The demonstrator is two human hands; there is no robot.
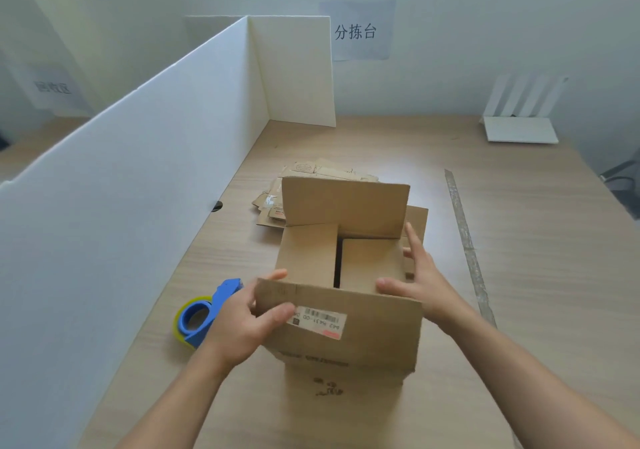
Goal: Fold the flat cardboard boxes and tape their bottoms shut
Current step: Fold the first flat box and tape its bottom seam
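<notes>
Far to the left of your left hand: one white partition board (pixel 138 171), upright, running along the table (pixel 536 240) to a corner panel at the back.

Just left of your left hand, touching the wrist in this view: one blue tape dispenser (pixel 204 313), lying on the table with a yellowish roll in it.

Your left hand (pixel 246 320): it grips the cardboard box (pixel 346 351) by its near flap (pixel 356 306) at the left corner, thumb curled onto the outer face and fingertips showing over the top edge behind it.

Between your two hands: the cardboard box, standing on the table directly before you.
- Near flap raised toward you, with a white barcode label (pixel 320 320) just beside your left thumb.
- Two inner flaps folded down flat — left one (pixel 308 254), right one (pixel 370 261) — with a dark gap between them.
- Far flap (pixel 346 206) standing upright beyond both hands.

Beyond the far flap: a loose pile of flat cardboard boxes (pixel 298 178), lying on the table.

Your right hand (pixel 422 275): fingers straight and spread, clasping nothing. The thumb tip rests on the right inner flap just behind the near flap; the fingers reach along the box's right edge.

To the right of your right hand: one long strip of tape (pixel 464 240), stuck flat on the table and running away from you.

Far beyond your right hand: a white rack (pixel 519 126) against the wall, and a paper sign (pixel 356 31) higher up.
</notes>
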